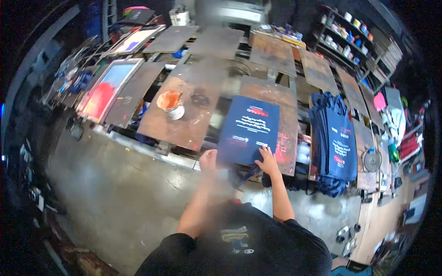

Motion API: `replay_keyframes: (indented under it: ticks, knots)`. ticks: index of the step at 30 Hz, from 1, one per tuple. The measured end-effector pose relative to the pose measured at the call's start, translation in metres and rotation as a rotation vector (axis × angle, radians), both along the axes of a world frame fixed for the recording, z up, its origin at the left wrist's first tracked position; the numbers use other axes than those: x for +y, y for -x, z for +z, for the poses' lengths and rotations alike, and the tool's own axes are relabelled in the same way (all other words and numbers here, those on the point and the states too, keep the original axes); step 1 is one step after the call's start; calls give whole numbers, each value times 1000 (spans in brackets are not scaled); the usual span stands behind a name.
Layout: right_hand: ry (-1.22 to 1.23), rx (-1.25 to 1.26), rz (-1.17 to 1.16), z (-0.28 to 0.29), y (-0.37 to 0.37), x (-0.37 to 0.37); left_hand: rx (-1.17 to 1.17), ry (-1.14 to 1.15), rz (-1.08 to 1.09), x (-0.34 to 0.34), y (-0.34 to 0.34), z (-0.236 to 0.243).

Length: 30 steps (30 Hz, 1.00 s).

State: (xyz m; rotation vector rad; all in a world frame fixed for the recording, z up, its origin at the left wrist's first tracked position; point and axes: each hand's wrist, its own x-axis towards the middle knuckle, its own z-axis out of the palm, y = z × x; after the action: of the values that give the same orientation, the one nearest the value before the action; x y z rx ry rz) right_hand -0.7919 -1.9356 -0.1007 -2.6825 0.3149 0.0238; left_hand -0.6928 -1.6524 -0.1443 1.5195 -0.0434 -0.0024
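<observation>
Head view: tub (175, 112) and cloth pile (332, 147) flank navy cloth (251, 126); right grip (267, 161) spread, left grip (208, 161) unclear.

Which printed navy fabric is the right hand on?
The flat, rectangular navy fabric piece, centre, beneath the right hand; the piled navy pieces lie farther right.

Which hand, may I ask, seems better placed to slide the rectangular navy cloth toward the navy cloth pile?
Probably the right hand: it rests on the rectangular navy cloth and is nearer the navy cloth pile than the left hand.
</observation>
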Motion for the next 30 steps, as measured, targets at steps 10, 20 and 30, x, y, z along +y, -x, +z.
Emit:
replay_keyframes:
  ticks: [10,20,30]
  knots:
    - [-411,-439,386,115,0,282,67,1739,-303,176,0,122]
    - [-311,-336,944,113,57,495,-100,1764,-221,317,42,152]
    - [31,-309,1096,128,61,571,-225,1418,-62,410,93,147]
